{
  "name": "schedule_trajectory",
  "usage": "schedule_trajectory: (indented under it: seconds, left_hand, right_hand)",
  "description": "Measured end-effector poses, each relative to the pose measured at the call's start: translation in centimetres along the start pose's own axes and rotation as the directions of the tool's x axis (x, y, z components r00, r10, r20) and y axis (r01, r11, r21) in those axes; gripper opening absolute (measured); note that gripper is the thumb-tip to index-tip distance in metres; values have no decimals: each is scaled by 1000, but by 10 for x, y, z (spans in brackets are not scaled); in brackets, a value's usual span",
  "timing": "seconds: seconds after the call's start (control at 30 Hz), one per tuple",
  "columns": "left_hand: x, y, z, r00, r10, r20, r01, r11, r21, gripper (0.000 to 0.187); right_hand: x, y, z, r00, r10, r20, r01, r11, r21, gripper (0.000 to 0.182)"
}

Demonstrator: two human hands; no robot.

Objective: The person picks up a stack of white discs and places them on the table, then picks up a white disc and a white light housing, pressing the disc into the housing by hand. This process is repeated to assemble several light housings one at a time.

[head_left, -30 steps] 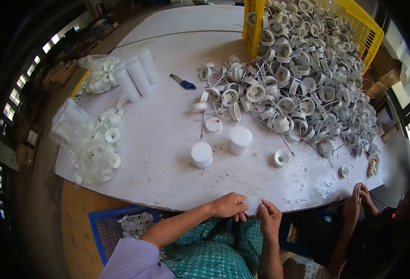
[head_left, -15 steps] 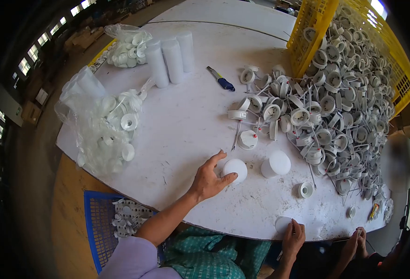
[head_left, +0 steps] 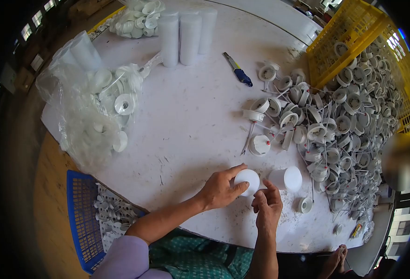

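Note:
My left hand [head_left: 221, 189] is closed around a white round-topped piece [head_left: 247, 181], thumb at its near edge and fingers at its far left side. Close to its right side is my right hand [head_left: 267, 204], index finger raised and thumb apart from it; nothing shows between them. Just beyond that hand is a white cylinder [head_left: 286, 179] with its flat round face towards me. A small white ring-shaped part [head_left: 305, 205] lies to the right.
White round fittings with wires [head_left: 316, 132] spill from a yellow crate [head_left: 349, 46] at the right. A blue-handled utility knife [head_left: 242, 76] lies further back. Clear bags of white parts [head_left: 93, 125] and wrapped white cylinders [head_left: 189, 39] stand left. A blue basket [head_left: 82, 218] sits below; another person's hands [head_left: 337, 260] are lower right.
My right hand has moved up and left from the table's front edge to the held piece. The flat white disc beside it earlier no longer shows there. The view has shifted.

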State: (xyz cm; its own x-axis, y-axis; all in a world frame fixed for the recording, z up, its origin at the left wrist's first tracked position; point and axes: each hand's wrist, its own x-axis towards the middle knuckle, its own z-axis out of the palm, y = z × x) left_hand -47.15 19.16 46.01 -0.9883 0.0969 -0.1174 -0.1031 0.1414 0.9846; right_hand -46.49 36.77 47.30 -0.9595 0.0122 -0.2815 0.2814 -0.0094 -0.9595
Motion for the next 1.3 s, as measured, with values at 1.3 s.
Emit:
schedule_trajectory:
  seconds: [1.3]
  left_hand:
    - [-59, 37, 18, 992, 119, -47, -123, 986, -113, 30]
  right_hand:
    - [-45, -4, 4, 994, -17, 107, -27, 918, 395, 14]
